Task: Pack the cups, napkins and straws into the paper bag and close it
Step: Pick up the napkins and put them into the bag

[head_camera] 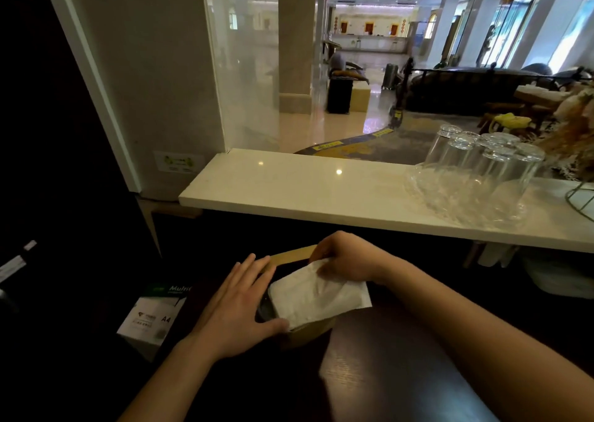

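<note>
A brown paper bag (pixel 308 331) stands open on the dark wooden table (pixel 385 373) in front of me. A stack of white napkins (pixel 321 293) lies tilted across the bag's mouth, partly inside. My right hand (pixel 347 257) pinches the napkins at their far edge. My left hand (pixel 238 309) rests flat against the bag's left side, fingers spread, thumb at the front rim. Something dark, perhaps a cup lid (pixel 265 307), shows inside the bag under the napkins. I see no straws.
A white stone counter (pixel 289 190) runs just beyond the bag. A glass bowl (pixel 450 193) and several upturned glasses (pixel 482 154) stand on it at the right. A box of A4 paper (pixel 151 318) sits low at the left.
</note>
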Available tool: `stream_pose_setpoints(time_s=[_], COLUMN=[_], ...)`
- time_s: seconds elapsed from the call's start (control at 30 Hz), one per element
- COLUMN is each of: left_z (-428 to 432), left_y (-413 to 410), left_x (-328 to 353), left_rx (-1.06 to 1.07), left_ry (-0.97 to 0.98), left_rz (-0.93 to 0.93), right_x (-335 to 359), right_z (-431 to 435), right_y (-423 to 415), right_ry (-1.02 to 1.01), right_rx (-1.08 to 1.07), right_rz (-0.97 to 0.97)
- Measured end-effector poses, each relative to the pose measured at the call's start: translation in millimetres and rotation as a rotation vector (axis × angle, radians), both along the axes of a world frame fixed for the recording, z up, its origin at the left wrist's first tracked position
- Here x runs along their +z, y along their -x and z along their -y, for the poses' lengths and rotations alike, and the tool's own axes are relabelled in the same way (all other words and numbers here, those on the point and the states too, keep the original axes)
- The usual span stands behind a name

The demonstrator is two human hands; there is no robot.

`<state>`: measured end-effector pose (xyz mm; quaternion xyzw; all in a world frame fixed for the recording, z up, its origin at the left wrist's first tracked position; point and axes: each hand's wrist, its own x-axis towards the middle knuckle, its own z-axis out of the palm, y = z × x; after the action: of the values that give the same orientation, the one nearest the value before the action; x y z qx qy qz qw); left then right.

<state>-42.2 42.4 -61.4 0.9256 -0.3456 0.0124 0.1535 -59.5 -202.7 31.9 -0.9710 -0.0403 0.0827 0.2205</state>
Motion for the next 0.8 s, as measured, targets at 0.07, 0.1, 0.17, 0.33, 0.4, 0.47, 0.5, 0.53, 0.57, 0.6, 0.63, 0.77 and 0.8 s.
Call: stream_pose_setpoints(time_s=[0.07, 0.1, 0.17, 0.33, 0.4, 0.47, 0.5, 0.53, 0.57, 0.6, 0.63, 0.77, 0.8], left_z=[1.3, 1.9, 2.0, 1.1, 1.7, 2.7, 3.2, 3.4, 4.0, 4.4, 4.8, 8.7, 10.0], left_y=[-0.6, -1.0, -1.7, 0.1, 0.9, 0.9, 0.5, 0.1, -0.5, -0.9, -1.2, -2.9, -3.5], left_x=[1.3, 2.0, 2.7, 0.1, -0.5, 0.9, 2.1, 3.3, 4.4, 5.3, 6.0, 7.5, 7.6], left_rx=[0.011, 0.016, 0.019, 0.05, 0.06, 0.053, 0.047, 0.044, 0.046, 0.052, 0.059, 0.07, 0.071], left_ry=[-0.022, -0.03, -0.045, -0.058, -0.072, -0.089, -0.1, -0.111, -0.118, -0.124, -0.13, -0.141, -0.137], left_rz=[0.009, 0.01, 0.007, -0.029, -0.037, -0.043, -0.04, -0.032, -0.023, -0.018, -0.016, -0.029, -0.032], right_x=[-13.5, -20.7, -36.0, -66.6, -77.1, -87.7, -92.8, -97.1, -100.3, -102.5, -104.6, -112.8, -114.6], right_z=[-12.4, -18.5, -30.3, -44.1, -44.5, -43.0, -40.8, -37.7, -33.4, -28.5, -23.2, -10.8, -11.1], right_y=[-11.6, -16.0, -23.6, -41.7, -46.7, -47.4, -47.3, -47.3, -47.8, -48.5, -49.6, -54.0, -55.2], right_ry=[0.117, 0.162, 0.206, 0.235, 0.22, 0.234, 0.237, 0.232, 0.219, 0.203, 0.19, 0.148, 0.126], right_rx=[0.111, 0.167, 0.247, 0.231, 0.203, 0.19, 0.174, 0.145, 0.107, 0.064, 0.025, -0.06, -0.073], right_rz=[0.006, 0.009, -0.004, -0.04, -0.043, -0.053, -0.054, -0.052, -0.048, -0.044, -0.044, -0.068, -0.074])
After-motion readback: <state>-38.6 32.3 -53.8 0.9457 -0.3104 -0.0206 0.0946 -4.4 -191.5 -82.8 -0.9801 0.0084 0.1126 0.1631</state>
